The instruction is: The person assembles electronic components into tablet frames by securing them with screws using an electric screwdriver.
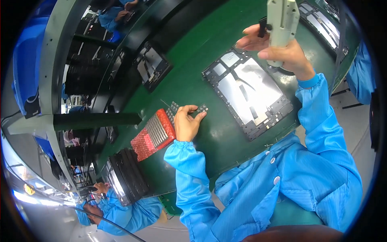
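Note:
Pinched between the thumb and fingers of my left hand [188,124] is a small dark circuit board [202,109] with tiny parts on it. That hand is just right of a red bubble-wrap pouch [142,148], which has a stack of grey strips [157,131] lying on it. My right hand [296,56] is wrapped round the lower part of a pale upright post-shaped device [281,28], thumb across its front and fingers behind. Between my hands lies an opened tablet-like unit [252,94], silver inside a black frame, with a dark ribbon cable.
Another opened unit [151,66] lies at the far left, and one more [322,26] at the far right. Black frames [128,175] are stacked at the near left of the green table [189,60]. A metal rack post [48,97] rises at left. A co-worker [125,213] sits beyond the stack.

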The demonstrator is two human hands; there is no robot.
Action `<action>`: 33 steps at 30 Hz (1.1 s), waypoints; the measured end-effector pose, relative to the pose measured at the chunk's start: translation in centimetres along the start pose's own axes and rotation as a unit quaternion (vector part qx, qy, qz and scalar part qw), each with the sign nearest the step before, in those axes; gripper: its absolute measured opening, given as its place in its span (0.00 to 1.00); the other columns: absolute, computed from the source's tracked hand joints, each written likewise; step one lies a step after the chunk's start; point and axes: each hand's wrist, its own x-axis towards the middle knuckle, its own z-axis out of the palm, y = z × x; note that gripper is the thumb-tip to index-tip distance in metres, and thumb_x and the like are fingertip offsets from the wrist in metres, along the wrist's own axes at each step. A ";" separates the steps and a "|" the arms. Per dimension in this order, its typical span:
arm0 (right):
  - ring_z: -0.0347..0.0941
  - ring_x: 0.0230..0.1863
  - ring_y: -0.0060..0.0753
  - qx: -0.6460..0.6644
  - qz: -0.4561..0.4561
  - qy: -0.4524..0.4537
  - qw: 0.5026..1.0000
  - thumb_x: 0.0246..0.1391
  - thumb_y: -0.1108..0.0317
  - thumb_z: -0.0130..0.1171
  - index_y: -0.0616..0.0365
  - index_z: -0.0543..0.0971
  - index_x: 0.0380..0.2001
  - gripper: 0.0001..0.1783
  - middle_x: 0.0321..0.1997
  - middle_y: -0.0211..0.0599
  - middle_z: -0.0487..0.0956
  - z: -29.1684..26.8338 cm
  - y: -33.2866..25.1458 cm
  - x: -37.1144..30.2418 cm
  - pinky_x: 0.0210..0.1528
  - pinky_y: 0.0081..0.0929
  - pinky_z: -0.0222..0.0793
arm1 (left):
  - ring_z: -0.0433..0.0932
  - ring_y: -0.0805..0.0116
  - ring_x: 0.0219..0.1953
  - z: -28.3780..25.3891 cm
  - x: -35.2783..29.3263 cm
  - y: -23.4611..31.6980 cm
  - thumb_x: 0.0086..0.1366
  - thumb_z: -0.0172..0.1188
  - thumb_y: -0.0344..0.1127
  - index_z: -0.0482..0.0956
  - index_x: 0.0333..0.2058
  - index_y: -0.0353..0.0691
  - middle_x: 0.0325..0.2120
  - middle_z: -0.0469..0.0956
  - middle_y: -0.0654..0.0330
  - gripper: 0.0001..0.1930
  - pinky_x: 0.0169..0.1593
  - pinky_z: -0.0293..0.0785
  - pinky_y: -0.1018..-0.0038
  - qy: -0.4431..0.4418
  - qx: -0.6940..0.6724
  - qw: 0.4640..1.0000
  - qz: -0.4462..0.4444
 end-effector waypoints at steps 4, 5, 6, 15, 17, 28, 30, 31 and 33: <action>0.75 0.44 0.35 0.018 0.024 -0.017 0.999 0.42 0.80 0.62 0.64 0.69 0.49 0.27 0.39 0.47 0.78 0.3 0.7 0.4 0.48 0.28 0.70 | 0.71 0.78 0.21 0.1 0.8 -2.1 0.41 0.73 0.27 0.77 0.30 0.30 0.21 0.75 0.61 0.17 0.27 0.70 0.82 -0.048 -0.177 0.980 -0.075; 0.75 0.44 0.35 0.024 0.029 -0.004 0.999 0.42 0.80 0.62 0.64 0.69 0.48 0.26 0.39 0.46 0.78 0.3 0.8 0.3 0.48 0.28 0.70 | 0.72 0.79 0.22 0.0 1.0 -2.2 0.42 0.72 0.24 0.76 0.28 0.30 0.21 0.75 0.62 0.15 0.28 0.71 0.84 -0.063 -0.245 0.961 -0.112; 0.76 0.44 0.34 0.030 0.033 0.008 0.999 0.42 0.80 0.62 0.64 0.70 0.48 0.26 0.38 0.46 0.78 0.2 0.9 0.2 0.47 0.28 0.70 | 0.72 0.79 0.22 -0.2 1.3 -2.1 0.42 0.72 0.24 0.76 0.28 0.30 0.21 0.75 0.62 0.15 0.28 0.71 0.84 -0.071 -0.246 0.960 -0.110; 0.76 0.42 0.33 0.007 0.032 0.015 0.999 0.43 0.79 0.63 0.63 0.70 0.48 0.25 0.36 0.43 0.79 0.1 0.6 -0.2 0.44 0.27 0.71 | 0.71 0.78 0.21 -0.1 1.7 -2.5 0.43 0.71 0.24 0.75 0.20 0.31 0.17 0.76 0.61 0.10 0.26 0.68 0.82 -0.089 -0.096 0.989 -0.063; 0.76 0.41 0.32 -0.003 0.026 0.013 1.000 0.43 0.79 0.63 0.63 0.70 0.48 0.25 0.37 0.42 0.78 0.1 0.7 -0.3 0.44 0.28 0.72 | 0.70 0.79 0.19 0.2 1.1 -2.7 0.41 0.72 0.27 0.76 0.19 0.31 0.15 0.75 0.62 0.11 0.24 0.67 0.80 -0.064 -0.087 0.993 -0.045; 0.75 0.19 0.26 -0.004 0.010 0.072 0.997 0.44 0.75 0.65 0.64 0.66 0.52 0.30 0.22 0.37 0.77 -0.4 -0.1 0.3 0.23 0.21 0.72 | 0.78 0.61 0.32 6.5 -4.7 10.6 0.41 0.69 0.19 0.72 0.20 0.39 0.23 0.77 0.59 0.13 0.35 0.74 0.74 0.096 -0.199 0.918 0.328; 0.73 0.17 0.22 -0.050 0.044 0.103 0.993 0.43 0.71 0.67 0.64 0.70 0.45 0.25 0.21 0.34 0.76 -1.7 -0.5 0.2 0.19 0.18 0.67 | 0.78 0.62 0.30 8.1 -5.7 11.9 0.38 0.70 0.19 0.74 0.22 0.39 0.22 0.76 0.59 0.14 0.31 0.71 0.73 0.063 -0.202 0.894 0.395; 0.71 0.16 0.21 -0.066 0.028 0.132 0.989 0.42 0.70 0.67 0.64 0.72 0.41 0.22 0.20 0.33 0.75 -2.7 -0.4 0.0 0.18 0.17 0.66 | 0.77 0.62 0.29 8.8 -5.8 12.1 0.38 0.70 0.19 0.74 0.22 0.39 0.22 0.76 0.59 0.14 0.31 0.70 0.73 0.063 -0.206 0.888 0.407; 0.69 0.14 0.20 -0.078 -0.002 0.189 0.979 0.42 0.70 0.67 0.62 0.73 0.31 0.15 0.19 0.30 0.73 -4.1 -0.4 -0.7 0.17 0.17 0.64 | 0.77 0.62 0.28 9.6 -5.6 12.2 0.38 0.70 0.19 0.74 0.22 0.38 0.22 0.76 0.59 0.14 0.30 0.69 0.73 0.057 -0.213 0.879 0.423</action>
